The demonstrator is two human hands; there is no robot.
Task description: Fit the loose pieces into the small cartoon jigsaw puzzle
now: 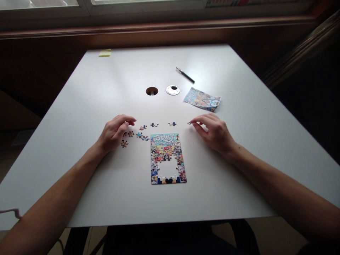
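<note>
A partly filled jigsaw puzzle [168, 150] lies on the white table [111, 198], with a gap in its lower middle. Several loose pieces [131, 134] are scattered to its upper left. Two dark blue and white pieces, one on the left [154, 124] and one on the right [172, 123], lie above the puzzle. My left hand [114, 131] rests beside the loose pieces, fingers curled; whether it holds anything is hidden. At the upper right of the puzzle, my right hand [214, 132] pinches a small puzzle piece [189, 123] between thumb and forefinger.
A crumpled picture sheet [202, 99] and a black pen [185, 75] lie beyond my right hand. Farther back are a round table hole [152, 91], a silver round cover [173, 90] and a yellow sticky note [105, 52].
</note>
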